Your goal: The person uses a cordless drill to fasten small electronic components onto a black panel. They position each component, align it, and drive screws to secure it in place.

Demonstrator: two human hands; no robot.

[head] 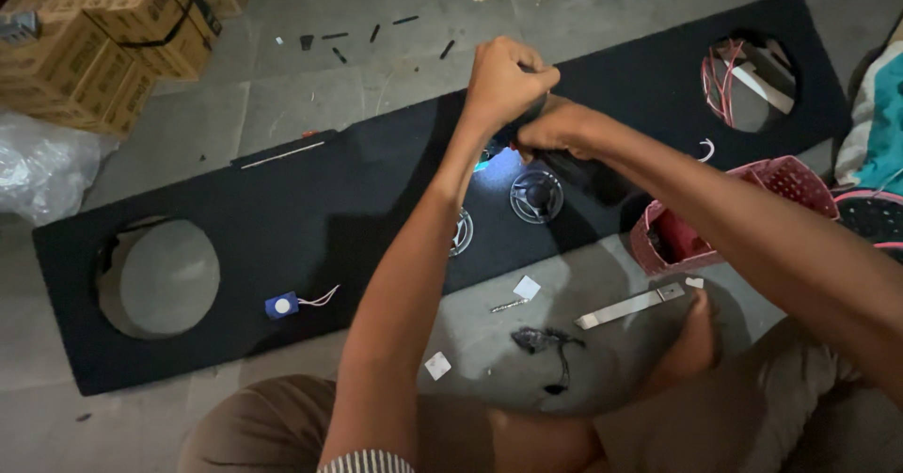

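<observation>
Small part: hidden between both hands, above the middle of the black panel [310, 219] on the floor.
Left hand [505, 76]: closed in a fist, pinching something I cannot see.
Right hand [557, 130]: fingers curled shut beside it.
Nearby: round speaker [537, 195], pink basket [724, 214].
Advice: better to keep both wrists steady.

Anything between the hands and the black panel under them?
Nothing visible. Left hand and right hand are closed together right over the black panel. What they pinch is hidden. A small round speaker sits just below them.
</observation>
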